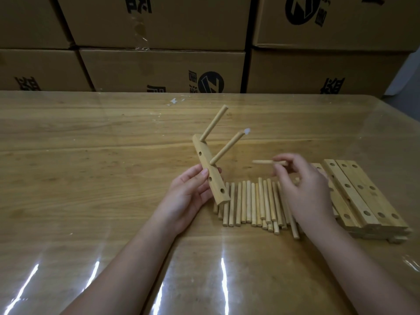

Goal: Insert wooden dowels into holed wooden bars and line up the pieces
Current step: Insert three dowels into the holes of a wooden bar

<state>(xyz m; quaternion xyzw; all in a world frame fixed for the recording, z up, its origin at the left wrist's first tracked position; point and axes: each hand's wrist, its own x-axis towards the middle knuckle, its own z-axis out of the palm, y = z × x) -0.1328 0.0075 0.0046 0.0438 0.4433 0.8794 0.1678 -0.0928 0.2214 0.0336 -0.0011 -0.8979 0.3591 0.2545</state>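
Bar (210,171): held tilted above the middle of the tabletop (91,144); left hand (188,194) grips its lower half, thumb on the holed face.
Seated dowels (227,147): two, slanting toward the far edge; three holes show empty.
Dowel (263,162): pinched level at one end by the right hand (302,189), free tip toward the bar, apart from it.
Insertion: steady the bar, meet an empty hole squarely, push parallel to the seated pair; slanted entry likely jams.
Supply: loose dowels (250,201) lie in a row under the hands; spare bars (363,196) stacked toward the right edge.

Left hand (187,196): bar (214,180); right hand (304,189): dowel (263,162).
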